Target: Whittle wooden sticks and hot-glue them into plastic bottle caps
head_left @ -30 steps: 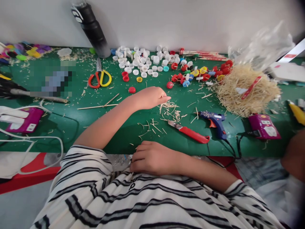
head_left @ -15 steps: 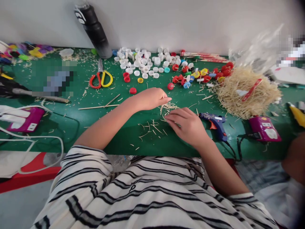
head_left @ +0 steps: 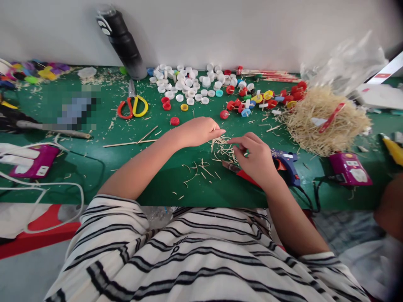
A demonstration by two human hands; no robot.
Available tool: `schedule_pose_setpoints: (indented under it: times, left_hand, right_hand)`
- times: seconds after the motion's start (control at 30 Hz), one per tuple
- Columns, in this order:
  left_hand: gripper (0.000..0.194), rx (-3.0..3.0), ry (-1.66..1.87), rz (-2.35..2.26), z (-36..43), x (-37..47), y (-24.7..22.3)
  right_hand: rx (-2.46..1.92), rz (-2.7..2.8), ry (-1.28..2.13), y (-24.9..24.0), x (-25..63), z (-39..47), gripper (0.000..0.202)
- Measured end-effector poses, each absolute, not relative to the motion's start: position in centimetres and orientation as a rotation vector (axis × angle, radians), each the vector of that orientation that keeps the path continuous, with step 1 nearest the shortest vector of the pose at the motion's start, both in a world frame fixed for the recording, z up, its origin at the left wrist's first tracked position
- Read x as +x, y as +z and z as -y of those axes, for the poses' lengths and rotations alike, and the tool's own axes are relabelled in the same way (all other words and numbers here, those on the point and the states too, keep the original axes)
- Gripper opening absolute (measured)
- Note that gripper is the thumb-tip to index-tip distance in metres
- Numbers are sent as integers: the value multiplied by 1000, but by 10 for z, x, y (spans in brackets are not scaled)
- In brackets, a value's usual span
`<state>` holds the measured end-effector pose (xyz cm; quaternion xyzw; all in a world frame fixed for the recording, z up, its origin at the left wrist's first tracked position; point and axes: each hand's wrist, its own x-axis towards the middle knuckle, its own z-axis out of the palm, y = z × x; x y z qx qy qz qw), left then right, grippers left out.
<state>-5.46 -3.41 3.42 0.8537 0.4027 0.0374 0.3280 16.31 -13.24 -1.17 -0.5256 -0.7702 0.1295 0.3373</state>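
Note:
My left hand (head_left: 204,131) is closed in a pinch, and the end of a pale straw strand shows at its fingers. Just below its fingertips, a loose heap of cut straw (head_left: 219,144) lies on the green tabletop (head_left: 163,180). My right hand (head_left: 255,153) reaches to the right edge of this heap, index finger stretched out and thumb apart from it. Under that hand lies a red-handled tool (head_left: 247,176) with a metal blade; my palm and wrist hide part of it. More straw scraps (head_left: 201,167) are scattered nearer to me.
Behind the hands are white bottle caps (head_left: 189,84), red-and-yellow scissors (head_left: 132,105) and a black bottle (head_left: 124,46). On the right are a blue glue gun (head_left: 288,163), a straw pile (head_left: 327,121) and a purple box (head_left: 349,170). Another person's arm (head_left: 390,205) shows at far right.
My right hand has moved slightly up and right, and its index finger and thumb have spread. The red-handled tool now shows beneath it. My left hand keeps its pinch almost in place.

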Motion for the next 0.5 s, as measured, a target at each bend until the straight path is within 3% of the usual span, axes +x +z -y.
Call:
schedule_pose_setpoints:
  times: [0.23,0.37,0.5]
  left_hand:
    - [56,2232,78,-1041,35,-55,35]
    - [55,2247,83,-1038,34,-57,34]
    - [54,2254,66,-1058,36,-56,35]
  right_hand:
    - [-1346,1932,325,1,173,147,9]
    - [-1440,2200,331,4,189,174,19]
    - [-1664,2435,100,-9,202,200,40]
